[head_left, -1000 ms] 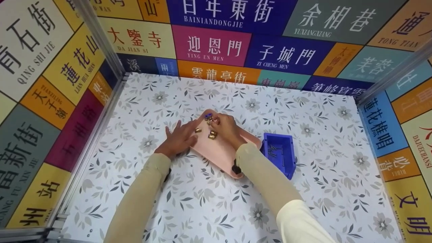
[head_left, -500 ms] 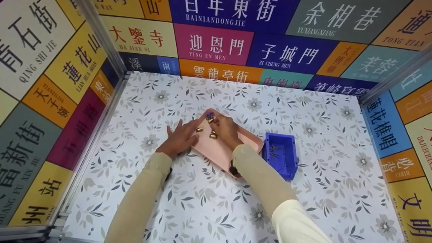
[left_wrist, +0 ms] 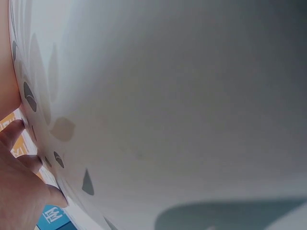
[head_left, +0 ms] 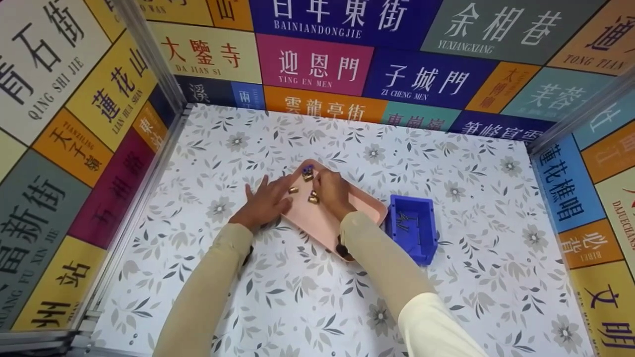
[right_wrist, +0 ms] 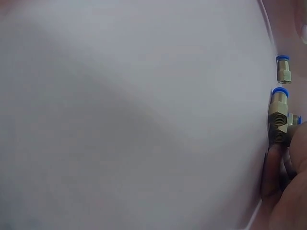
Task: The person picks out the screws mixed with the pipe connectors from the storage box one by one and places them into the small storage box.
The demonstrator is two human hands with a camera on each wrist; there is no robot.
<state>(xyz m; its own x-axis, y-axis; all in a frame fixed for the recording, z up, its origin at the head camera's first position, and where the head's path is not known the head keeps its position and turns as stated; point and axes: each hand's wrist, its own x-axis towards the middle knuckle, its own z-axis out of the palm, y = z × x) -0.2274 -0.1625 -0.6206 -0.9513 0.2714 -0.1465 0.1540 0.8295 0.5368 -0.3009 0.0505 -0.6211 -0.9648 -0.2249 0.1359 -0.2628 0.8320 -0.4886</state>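
A pink tray (head_left: 325,220) lies on the floral table with several brass fittings with blue caps (head_left: 308,173) near its far corner. My left hand (head_left: 265,201) lies flat with straight fingers on the tray's left edge, and its fingers (left_wrist: 21,184) show against the table in the left wrist view. My right hand (head_left: 331,191) reaches over the tray with its fingers curled at the far fittings. In the right wrist view its fingertips (right_wrist: 274,175) pinch a brass fitting (right_wrist: 278,115), with another fitting (right_wrist: 284,70) lying loose just beyond.
A blue bin (head_left: 412,229) holding small dark parts stands right of the tray. Colourful sign-covered walls (head_left: 317,64) and metal frame posts (head_left: 154,54) enclose the table (head_left: 278,307) on three sides.
Almost nothing: the right hand has shifted slightly among the fittings at the tray's far corner, and the left hand has stayed flat.
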